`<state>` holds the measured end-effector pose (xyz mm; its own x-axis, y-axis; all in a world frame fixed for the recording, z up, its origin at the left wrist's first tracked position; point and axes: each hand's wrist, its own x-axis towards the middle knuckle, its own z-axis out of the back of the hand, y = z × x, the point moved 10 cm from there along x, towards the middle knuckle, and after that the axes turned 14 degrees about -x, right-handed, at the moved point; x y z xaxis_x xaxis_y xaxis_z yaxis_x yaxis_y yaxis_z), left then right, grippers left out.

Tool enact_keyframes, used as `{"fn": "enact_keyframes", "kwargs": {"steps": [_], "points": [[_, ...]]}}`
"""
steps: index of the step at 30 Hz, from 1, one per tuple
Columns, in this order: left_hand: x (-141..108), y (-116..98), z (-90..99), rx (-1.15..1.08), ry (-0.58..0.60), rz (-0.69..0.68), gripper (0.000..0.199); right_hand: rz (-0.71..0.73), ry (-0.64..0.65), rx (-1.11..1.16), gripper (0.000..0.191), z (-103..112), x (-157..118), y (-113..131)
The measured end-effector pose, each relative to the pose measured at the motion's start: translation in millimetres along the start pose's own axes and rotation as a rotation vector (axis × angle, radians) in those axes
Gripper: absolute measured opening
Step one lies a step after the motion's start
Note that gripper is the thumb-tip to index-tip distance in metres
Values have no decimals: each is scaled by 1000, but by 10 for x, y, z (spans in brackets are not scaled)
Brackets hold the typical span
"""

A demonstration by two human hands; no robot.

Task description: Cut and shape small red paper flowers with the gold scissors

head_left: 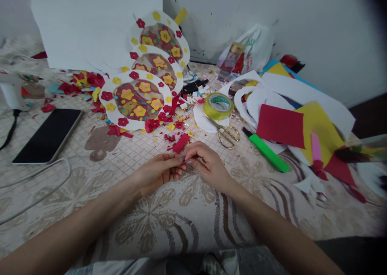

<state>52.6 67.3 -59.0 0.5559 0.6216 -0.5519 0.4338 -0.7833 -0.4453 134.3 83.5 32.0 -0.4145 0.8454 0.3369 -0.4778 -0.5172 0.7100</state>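
Note:
My left hand and my right hand meet over the patterned cloth, thumbs and fingertips pinched together. Whatever lies between the fingertips is too small to make out. Just beyond them is a red paper strip, close to the right fingers. Past that, small red and yellow paper scraps are scattered. Gold-handled scissors rest ahead of my right hand, their blades near a roll of yellow-green tape. White paper rings with red and yellow paper flowers stand at the back left.
A black-screened phone and a pale cable lie left. To the right are a green utility knife, a red paper square, yellow paper and white cut sheets. A gold-capped bottle stands by a plastic bag against the wall.

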Motion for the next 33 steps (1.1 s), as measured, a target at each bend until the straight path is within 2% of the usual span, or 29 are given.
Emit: {"fn": "enact_keyframes", "kwargs": {"steps": [3,7,10,16,20,26,33], "points": [[-6,-40,-12,43,12,-52,14,-55,16,13,7,-29,-2,-41],[-41,-211,-60,189,2,-254,19,-248,76,131,6,-134,-39,-184],[-37,-203,-63,176,-6,-261,19,-331,87,205,7,-176,-63,-240],[-8,-137,-4,100,-19,-189,15,-375,73,284,8,-185,-68,-292],[-6,-141,-6,100,-4,-193,13,-398,69,304,8,-200,-86,-333],[-16,-162,-35,125,-12,-221,15,-387,44,199,7,-167,-92,-341],[-35,-228,-29,254,-58,-285,15,-370,44,73,6,-142,-91,-300]]}}
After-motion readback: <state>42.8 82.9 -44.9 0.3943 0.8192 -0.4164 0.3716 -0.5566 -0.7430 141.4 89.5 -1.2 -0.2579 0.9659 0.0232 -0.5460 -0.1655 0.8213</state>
